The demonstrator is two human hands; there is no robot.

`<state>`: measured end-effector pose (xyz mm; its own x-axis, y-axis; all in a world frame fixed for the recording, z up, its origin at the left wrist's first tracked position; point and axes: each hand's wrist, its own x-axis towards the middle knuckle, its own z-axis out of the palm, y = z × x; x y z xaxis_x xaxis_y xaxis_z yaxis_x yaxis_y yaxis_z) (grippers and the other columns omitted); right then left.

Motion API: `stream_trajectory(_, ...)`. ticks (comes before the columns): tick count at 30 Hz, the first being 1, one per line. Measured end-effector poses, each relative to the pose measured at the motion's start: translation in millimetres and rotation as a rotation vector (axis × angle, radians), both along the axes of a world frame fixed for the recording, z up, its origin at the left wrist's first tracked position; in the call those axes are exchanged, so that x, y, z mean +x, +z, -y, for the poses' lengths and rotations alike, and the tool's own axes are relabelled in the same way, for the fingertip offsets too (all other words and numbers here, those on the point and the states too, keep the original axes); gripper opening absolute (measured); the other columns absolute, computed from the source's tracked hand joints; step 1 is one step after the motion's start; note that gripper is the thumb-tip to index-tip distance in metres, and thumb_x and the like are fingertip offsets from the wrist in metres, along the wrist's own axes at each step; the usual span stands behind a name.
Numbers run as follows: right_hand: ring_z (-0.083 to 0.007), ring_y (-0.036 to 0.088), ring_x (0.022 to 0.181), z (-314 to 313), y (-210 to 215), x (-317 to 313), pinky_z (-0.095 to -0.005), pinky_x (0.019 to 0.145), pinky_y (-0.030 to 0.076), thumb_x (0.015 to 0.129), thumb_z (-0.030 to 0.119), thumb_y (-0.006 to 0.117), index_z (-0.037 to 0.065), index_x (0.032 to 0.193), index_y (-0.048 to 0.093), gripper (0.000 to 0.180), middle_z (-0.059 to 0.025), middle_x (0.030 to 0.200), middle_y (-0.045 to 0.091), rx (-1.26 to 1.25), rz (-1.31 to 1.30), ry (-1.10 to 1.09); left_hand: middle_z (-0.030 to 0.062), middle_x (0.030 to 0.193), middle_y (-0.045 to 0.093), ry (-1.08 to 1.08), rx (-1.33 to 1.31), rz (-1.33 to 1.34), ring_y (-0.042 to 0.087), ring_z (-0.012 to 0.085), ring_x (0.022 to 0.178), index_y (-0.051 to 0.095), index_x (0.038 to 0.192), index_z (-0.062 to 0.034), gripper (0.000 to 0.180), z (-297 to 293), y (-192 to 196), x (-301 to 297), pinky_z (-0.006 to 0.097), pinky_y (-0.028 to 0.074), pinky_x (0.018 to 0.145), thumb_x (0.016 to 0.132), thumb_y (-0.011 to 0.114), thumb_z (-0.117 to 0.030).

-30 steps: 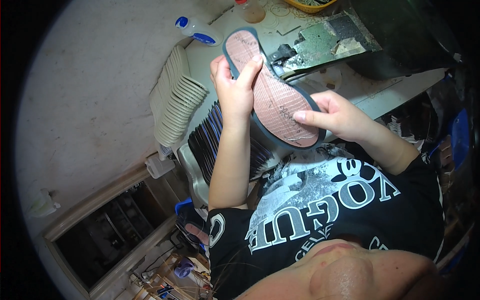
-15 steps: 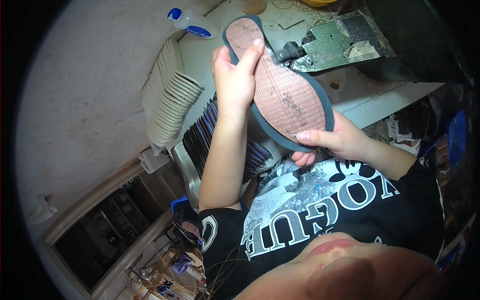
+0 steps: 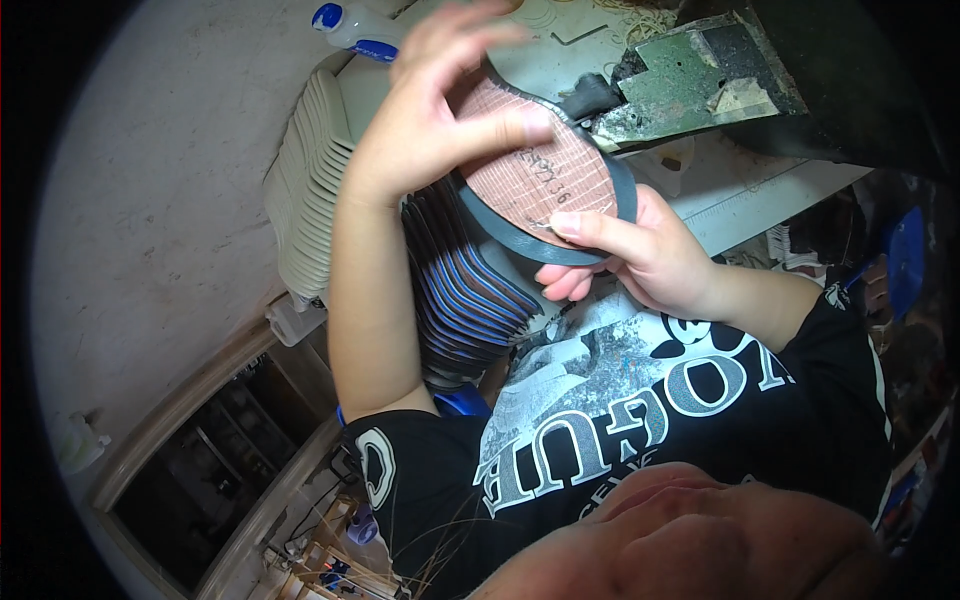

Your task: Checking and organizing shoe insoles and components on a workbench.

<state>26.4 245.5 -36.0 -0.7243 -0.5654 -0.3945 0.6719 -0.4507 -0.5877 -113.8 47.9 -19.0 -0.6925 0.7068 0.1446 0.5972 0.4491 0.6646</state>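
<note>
A shoe sole (image 3: 535, 175) with a pinkish-brown lined face and a dark blue-grey rim is held over the worktable. My right hand (image 3: 650, 245) grips its wide near end, thumb on the face and fingers curled underneath. My left hand (image 3: 430, 115) is over the narrower far part, its thumb lying across the face. The other left fingers are spread and blurred past the rim, and they hide the far end. Below my left wrist stands a row of dark soles (image 3: 465, 290) with blue edges.
A row of beige soles (image 3: 305, 190) leans by the wall at left. A white bottle (image 3: 350, 30) with a blue cap lies behind it. Beyond the sole are a worn green metal plate (image 3: 665, 85) and a hex key (image 3: 580, 36) on the white table (image 3: 740, 205).
My left hand has let go of the narrow end and swung left, its fingers spreading. The sole has tilted and shifted slightly left and nearer, with my right hand still gripping it.
</note>
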Motion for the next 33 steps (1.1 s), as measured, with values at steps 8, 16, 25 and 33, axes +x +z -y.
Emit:
stream_trajectory(8,-0.0210,0.070,0.081,14.6,3.7,-8.6,-0.0269,0.070,0.056,0.097,0.030,0.056,-0.006,0.108,0.061,0.038,-0.0180,0.091,0.068,0.049,-0.038,-0.101,0.0044,0.088,0.055,-0.133,-0.196,0.329,0.051,0.0142,0.088,0.061,0.095,-0.0048,0.042,4.4,16.8,-12.7,0.028,0.041,0.078,0.069,0.082,-0.030)
stream_trajectory(16,-0.0195,0.070,0.081,10.4,-0.9,-11.6,-0.0253,0.071,0.057,0.098,0.028,0.054,-0.006,0.105,0.063,0.036,-0.0155,0.095,0.068,0.078,-0.065,-0.199,0.0005,0.085,0.058,0.086,-0.130,0.653,0.053,0.0087,0.083,0.058,0.098,-0.0028,0.037,3.6,19.7,11.9,0.023,0.044,0.073,0.081,0.075,-0.031)
stream_trajectory(25,-0.0175,0.070,0.073,8.4,-12.8,-26.0,-0.0240,0.065,0.057,0.094,0.030,0.060,-0.005,0.088,0.064,0.036,-0.0139,0.083,0.069,0.126,-0.137,-0.179,0.0026,0.082,0.059,0.400,-0.061,0.690,0.054,0.0078,0.077,0.058,0.096,-0.0003,0.039,9.3,11.5,41.8,0.022,0.045,0.067,0.084,0.073,-0.034)
stream_trajectory(33,-0.0140,0.068,0.073,-3.0,-24.5,-41.9,-0.0254,0.067,0.056,0.093,0.030,0.061,-0.002,0.094,0.067,0.032,-0.0103,0.085,0.069,0.155,-0.308,-0.139,0.0105,0.084,0.066,0.668,-0.104,0.779,0.062,0.0142,0.075,0.065,0.094,0.0071,0.053,-6.0,22.7,66.8,0.023,0.048,0.067,0.081,0.073,-0.044)
